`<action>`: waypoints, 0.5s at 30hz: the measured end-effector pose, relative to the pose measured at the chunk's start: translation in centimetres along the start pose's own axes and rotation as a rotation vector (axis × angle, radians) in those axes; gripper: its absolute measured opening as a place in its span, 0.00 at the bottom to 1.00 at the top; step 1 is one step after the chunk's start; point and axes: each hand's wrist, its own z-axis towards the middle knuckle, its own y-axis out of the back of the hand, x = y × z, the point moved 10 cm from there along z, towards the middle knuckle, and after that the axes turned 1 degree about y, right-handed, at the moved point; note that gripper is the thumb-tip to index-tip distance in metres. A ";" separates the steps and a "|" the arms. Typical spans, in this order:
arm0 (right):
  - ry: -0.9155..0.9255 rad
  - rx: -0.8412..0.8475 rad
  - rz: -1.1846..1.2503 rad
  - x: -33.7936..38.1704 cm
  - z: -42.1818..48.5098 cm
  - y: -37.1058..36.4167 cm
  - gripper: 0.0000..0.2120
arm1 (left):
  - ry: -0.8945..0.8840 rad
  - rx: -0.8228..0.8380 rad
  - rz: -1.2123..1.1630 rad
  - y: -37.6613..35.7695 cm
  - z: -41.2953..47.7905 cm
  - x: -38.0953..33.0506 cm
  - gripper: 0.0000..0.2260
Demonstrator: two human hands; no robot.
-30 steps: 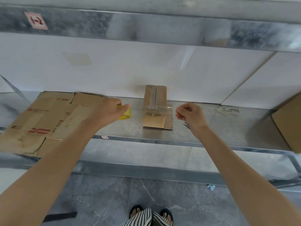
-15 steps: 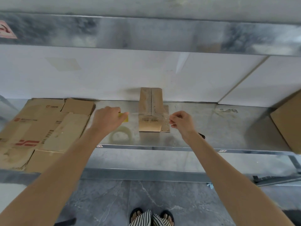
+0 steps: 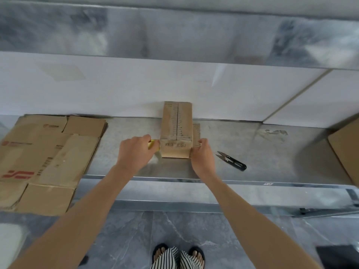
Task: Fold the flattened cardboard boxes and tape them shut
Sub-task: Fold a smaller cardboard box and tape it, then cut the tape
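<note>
Small box (image 3: 175, 133): brown, folded up, dashed print along top seam, on shelf (image 3: 272, 158) against wall, between both grips. Left grip (image 3: 134, 152) curled round yellow tape roll (image 3: 152, 144) at box's left side. Right grip (image 3: 202, 155) curled onto box's right near corner. Snips (image 3: 232, 161) near, right of right grip. Flattened cardboard (image 3: 44, 158) well left of left grip. Bare shelf between.

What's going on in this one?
A person at a grey metal shelf is apparently taping a small folded brown cardboard box. The left hand grips a yellow tape roll beside the box's left side; the right hand touches its right side. Black thread snips lie on the shelf to the right, flattened brown cardboard boxes to the left.
</note>
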 end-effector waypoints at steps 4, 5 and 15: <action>0.128 -0.230 0.050 4.4 0.6 5.2 0.14 | 0.009 0.067 0.047 -0.7 0.1 0.0 0.16; 0.177 -0.230 0.015 6.4 0.8 5.7 0.14 | 0.009 0.086 0.054 -0.8 0.0 -0.1 0.16; 0.234 0.152 -0.633 11.6 -0.1 -2.4 0.43 | 0.172 0.478 -0.355 -2.8 -2.9 1.5 0.03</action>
